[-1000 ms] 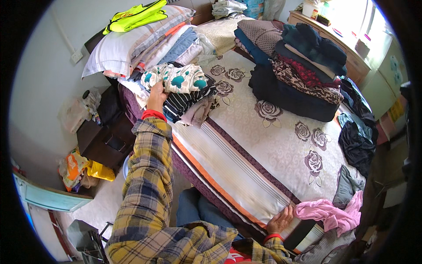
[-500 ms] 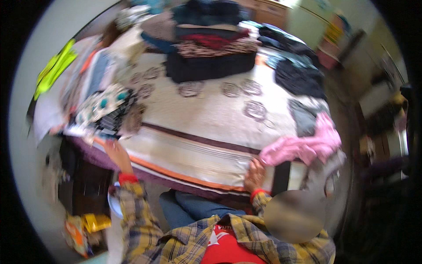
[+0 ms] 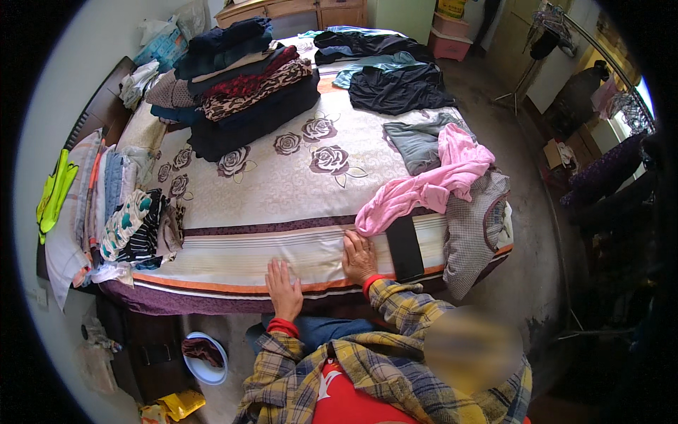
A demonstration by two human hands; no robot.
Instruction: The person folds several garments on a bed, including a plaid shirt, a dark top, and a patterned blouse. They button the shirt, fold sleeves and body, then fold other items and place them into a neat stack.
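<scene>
Pink soft cloth garment [image 3: 431,185] lies on bed [image 3: 282,191] near front edge, just beyond right hand [image 3: 359,256]. Long way runs slanted, low left to high right. Left hand [image 3: 283,286] came back from side pile, now flat on bed. Both hands open, holding nothing. Black flat phone [image 3: 405,248] beside right hand.

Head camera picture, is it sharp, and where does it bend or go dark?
Head view: sharp in the middle, both the left hand and right hand crisp on the bed; the bed's edges bow toward the rim; corners are black; daylight is even, brightest by the window; a blurred patch sits at the lower right.
</scene>
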